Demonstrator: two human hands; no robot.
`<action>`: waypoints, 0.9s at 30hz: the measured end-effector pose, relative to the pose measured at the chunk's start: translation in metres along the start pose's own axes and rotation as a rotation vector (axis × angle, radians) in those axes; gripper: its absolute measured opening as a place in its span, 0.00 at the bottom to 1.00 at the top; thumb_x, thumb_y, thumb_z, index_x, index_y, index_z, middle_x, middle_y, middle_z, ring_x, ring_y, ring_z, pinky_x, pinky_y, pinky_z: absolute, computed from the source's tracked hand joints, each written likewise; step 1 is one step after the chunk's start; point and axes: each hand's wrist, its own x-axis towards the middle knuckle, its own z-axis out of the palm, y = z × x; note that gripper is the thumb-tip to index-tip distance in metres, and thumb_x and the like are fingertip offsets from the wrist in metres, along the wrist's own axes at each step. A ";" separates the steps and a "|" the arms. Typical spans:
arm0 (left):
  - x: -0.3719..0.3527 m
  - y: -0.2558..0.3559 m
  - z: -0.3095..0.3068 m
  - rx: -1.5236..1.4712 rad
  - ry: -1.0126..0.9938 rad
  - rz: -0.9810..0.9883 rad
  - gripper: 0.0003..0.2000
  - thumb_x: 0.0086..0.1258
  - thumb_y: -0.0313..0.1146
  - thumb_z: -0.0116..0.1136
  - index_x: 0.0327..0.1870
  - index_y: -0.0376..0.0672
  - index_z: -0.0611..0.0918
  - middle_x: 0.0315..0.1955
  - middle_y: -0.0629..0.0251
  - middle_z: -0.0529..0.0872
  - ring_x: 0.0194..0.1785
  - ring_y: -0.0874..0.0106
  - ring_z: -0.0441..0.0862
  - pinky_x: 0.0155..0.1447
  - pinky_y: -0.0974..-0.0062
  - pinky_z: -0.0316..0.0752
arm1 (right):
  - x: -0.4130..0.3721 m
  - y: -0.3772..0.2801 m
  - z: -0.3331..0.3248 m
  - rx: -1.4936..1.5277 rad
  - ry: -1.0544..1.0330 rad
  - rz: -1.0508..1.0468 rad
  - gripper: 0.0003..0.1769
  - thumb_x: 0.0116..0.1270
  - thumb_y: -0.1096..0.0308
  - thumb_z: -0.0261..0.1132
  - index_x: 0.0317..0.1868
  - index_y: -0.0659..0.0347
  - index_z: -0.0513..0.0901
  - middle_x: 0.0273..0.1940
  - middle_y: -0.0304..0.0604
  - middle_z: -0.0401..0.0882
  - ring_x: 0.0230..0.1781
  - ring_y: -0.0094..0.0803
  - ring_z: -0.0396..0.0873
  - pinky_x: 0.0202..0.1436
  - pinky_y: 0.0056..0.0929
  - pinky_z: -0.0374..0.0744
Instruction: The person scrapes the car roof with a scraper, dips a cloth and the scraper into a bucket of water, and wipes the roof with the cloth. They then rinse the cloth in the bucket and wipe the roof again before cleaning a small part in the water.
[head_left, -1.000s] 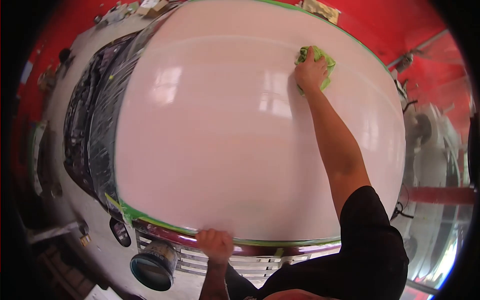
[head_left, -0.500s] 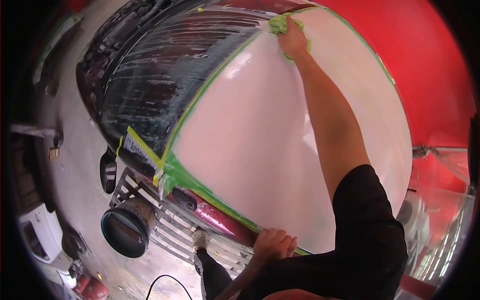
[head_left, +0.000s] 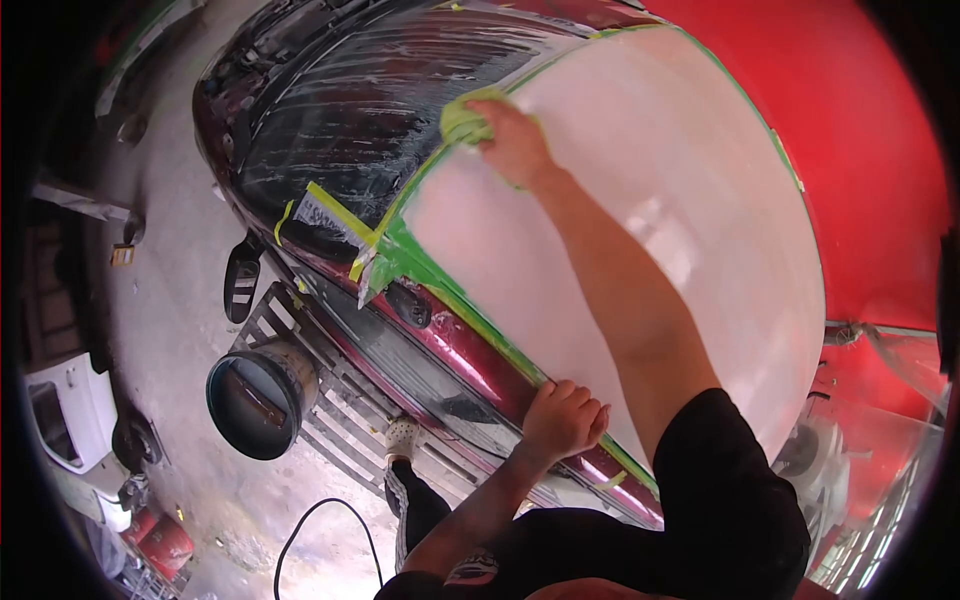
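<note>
My right hand presses a yellow-green cloth on the upper left edge of a pale pink car panel, beside the wet, streaked windshield. Green tape borders the panel. My left hand rests closed on the panel's lower taped edge, above the dark red car side; whether its fingers grip the edge is hidden.
A slatted platform stands beside the car, with a dark bucket on it or next to it. A black cable curves on the floor. A red surface lies at the right, a white car door at the lower left.
My right hand and the cloth have moved left and down along the panel's edge. The view has shifted, and my left hand sits a little higher in it, its wrist more visible.
</note>
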 end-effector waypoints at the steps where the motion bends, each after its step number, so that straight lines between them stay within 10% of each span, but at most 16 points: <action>1: -0.001 0.000 -0.004 0.007 -0.079 -0.010 0.09 0.60 0.38 0.58 0.21 0.48 0.78 0.23 0.70 0.77 0.32 0.68 0.74 0.40 0.66 0.67 | -0.012 -0.015 0.011 0.018 -0.014 -0.047 0.30 0.49 0.75 0.66 0.57 0.52 0.77 0.50 0.51 0.78 0.52 0.48 0.76 0.59 0.39 0.74; 6: -0.014 -0.002 0.006 0.033 -0.122 -0.069 0.14 0.57 0.44 0.62 0.41 0.48 0.83 0.39 0.67 0.83 0.47 0.67 0.78 0.50 0.67 0.70 | -0.079 -0.102 0.041 0.091 -0.088 -0.133 0.29 0.49 0.74 0.67 0.56 0.53 0.77 0.49 0.50 0.78 0.51 0.48 0.76 0.56 0.41 0.75; 9: -0.024 -0.005 0.010 -0.541 0.109 -0.192 0.14 0.61 0.40 0.60 0.43 0.42 0.82 0.40 0.65 0.83 0.50 0.63 0.77 0.57 0.65 0.70 | -0.107 -0.137 0.041 0.132 -0.089 -0.108 0.29 0.50 0.75 0.67 0.57 0.55 0.76 0.49 0.51 0.78 0.51 0.49 0.76 0.56 0.40 0.75; 12: -0.031 -0.016 0.015 -0.242 -0.223 -0.108 0.14 0.62 0.39 0.61 0.45 0.42 0.80 0.41 0.62 0.81 0.49 0.63 0.77 0.57 0.66 0.69 | -0.133 -0.163 0.038 0.215 -0.147 0.031 0.29 0.52 0.79 0.62 0.58 0.58 0.74 0.50 0.50 0.77 0.51 0.46 0.77 0.55 0.37 0.76; 14: -0.011 0.002 -0.041 0.052 -0.316 0.161 0.13 0.61 0.37 0.62 0.43 0.43 0.79 0.38 0.62 0.79 0.46 0.63 0.75 0.55 0.65 0.68 | -0.149 -0.179 0.025 0.692 -0.107 0.407 0.28 0.53 0.81 0.59 0.58 0.60 0.73 0.47 0.48 0.78 0.49 0.41 0.78 0.53 0.34 0.77; 18: -0.077 -0.006 -0.034 -0.255 -0.002 0.093 0.09 0.57 0.35 0.64 0.36 0.45 0.79 0.36 0.64 0.78 0.43 0.64 0.74 0.51 0.63 0.66 | -0.179 -0.192 -0.020 1.374 0.081 0.960 0.22 0.59 0.70 0.59 0.56 0.58 0.75 0.46 0.50 0.80 0.46 0.42 0.79 0.49 0.36 0.80; 24: -0.198 -0.037 -0.082 -0.213 -0.175 0.037 0.06 0.54 0.33 0.65 0.28 0.47 0.79 0.33 0.66 0.80 0.41 0.63 0.76 0.48 0.63 0.69 | -0.156 -0.173 -0.044 1.789 0.235 0.870 0.27 0.64 0.59 0.59 0.60 0.66 0.70 0.53 0.54 0.77 0.50 0.50 0.77 0.54 0.43 0.78; 25: -0.210 -0.043 -0.092 -0.210 -0.172 -0.013 0.05 0.54 0.32 0.65 0.28 0.47 0.79 0.31 0.65 0.80 0.40 0.62 0.77 0.47 0.63 0.70 | -0.152 -0.163 -0.036 1.786 0.241 0.870 0.27 0.64 0.59 0.59 0.60 0.66 0.70 0.53 0.54 0.77 0.50 0.50 0.77 0.54 0.43 0.78; 27: -0.226 -0.058 -0.113 -0.187 -0.135 -0.074 0.06 0.53 0.30 0.65 0.30 0.46 0.80 0.30 0.65 0.81 0.38 0.62 0.77 0.45 0.63 0.71 | -0.145 -0.151 -0.014 -0.002 0.609 0.781 0.33 0.65 0.52 0.59 0.65 0.64 0.67 0.58 0.55 0.74 0.56 0.52 0.74 0.60 0.43 0.73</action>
